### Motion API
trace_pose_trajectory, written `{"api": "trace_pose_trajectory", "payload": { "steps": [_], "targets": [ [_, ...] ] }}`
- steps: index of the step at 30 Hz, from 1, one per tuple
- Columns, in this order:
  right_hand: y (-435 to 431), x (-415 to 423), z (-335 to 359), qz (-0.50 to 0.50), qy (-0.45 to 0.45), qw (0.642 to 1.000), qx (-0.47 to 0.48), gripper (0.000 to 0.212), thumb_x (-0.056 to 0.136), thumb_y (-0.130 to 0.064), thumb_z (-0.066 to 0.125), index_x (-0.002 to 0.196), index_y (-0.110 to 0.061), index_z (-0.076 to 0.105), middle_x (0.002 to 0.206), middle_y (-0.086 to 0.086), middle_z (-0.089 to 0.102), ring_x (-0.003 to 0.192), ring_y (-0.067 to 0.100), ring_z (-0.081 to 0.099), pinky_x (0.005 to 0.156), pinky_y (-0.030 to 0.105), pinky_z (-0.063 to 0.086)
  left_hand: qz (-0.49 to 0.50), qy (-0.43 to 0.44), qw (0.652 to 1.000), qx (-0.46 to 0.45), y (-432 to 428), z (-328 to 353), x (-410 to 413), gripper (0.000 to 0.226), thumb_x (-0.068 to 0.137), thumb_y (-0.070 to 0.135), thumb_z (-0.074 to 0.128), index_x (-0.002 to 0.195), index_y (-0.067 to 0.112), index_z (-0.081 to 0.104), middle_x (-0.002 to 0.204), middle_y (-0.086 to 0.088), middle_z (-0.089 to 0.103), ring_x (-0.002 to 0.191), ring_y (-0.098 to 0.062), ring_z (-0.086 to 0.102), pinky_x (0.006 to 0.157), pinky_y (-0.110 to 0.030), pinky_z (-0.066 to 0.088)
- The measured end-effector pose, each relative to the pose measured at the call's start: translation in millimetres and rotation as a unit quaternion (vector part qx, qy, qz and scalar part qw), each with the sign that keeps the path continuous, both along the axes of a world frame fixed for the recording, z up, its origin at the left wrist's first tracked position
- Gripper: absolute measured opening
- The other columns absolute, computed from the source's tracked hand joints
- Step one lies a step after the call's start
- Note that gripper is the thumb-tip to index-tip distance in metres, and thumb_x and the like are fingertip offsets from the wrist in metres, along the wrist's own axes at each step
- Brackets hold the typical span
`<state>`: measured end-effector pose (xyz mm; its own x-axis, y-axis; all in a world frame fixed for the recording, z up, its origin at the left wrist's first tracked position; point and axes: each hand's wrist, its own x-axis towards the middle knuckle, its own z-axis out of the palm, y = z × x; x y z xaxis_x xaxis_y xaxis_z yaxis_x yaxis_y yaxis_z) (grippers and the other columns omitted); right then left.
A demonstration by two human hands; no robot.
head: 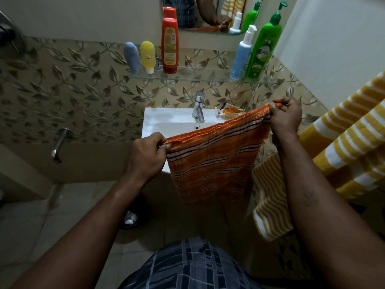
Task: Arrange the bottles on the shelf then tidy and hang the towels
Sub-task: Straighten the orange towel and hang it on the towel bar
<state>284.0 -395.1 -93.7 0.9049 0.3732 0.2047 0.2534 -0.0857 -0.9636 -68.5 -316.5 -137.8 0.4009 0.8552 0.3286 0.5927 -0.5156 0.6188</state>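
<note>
While pinching top edge of orange towel [212,163] tight in left hand [145,157] and right hand [285,115], stretching it flat, probably for neat folding

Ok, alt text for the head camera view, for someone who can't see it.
The left hand and right hand hold an orange striped towel stretched by its top edge over a white sink. Five bottles stand on the glass shelf above; yellow striped towels hang at right.
</note>
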Motion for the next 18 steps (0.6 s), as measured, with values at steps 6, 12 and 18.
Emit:
{"api": "trace_pose_trajectory", "payload": {
  "steps": [6,12,18],
  "targets": [
    [-4.8,0.0,-6.4,0.001,0.004,1.0,0.0,0.028,0.09,-0.006,0.071,0.086,-0.033,0.064,0.098,0.001,0.076,0.094,0.021,0.076,0.088,0.049,0.064,0.059,-0.119,0.989,-0.062,0.5,8.0,-0.7,0.012,0.089,0.026,0.081,0.079,0.021,0.075,0.073,0.015,0.069,0.069,0.0,0.065,0.06,-0.02,0.046],
    [-4.5,-4.5,-5.4,0.013,0.003,1.0,0.004,0.028,0.091,-0.006,0.071,0.088,-0.032,0.064,0.094,-0.003,0.074,0.093,0.02,0.076,0.087,0.046,0.064,0.046,-0.093,0.994,-0.019,3.9,21.6,-6.3,0.014,0.085,0.017,0.08,0.074,0.02,0.07,0.072,0.009,0.07,0.066,-0.003,0.065,0.059,-0.024,0.051],
    [-3.8,-4.2,2.4,0.019,-0.004,1.0,0.011,0.026,0.093,-0.006,0.069,0.089,-0.031,0.063,0.092,-0.003,0.074,0.087,0.013,0.074,0.085,0.041,0.065,-0.062,-0.024,0.994,0.087,9.3,30.4,-7.6,0.015,0.084,0.006,0.068,0.094,0.016,0.071,0.083,-0.001,0.066,0.072,-0.02,0.061,0.063,-0.042,0.056]
  ]
}}
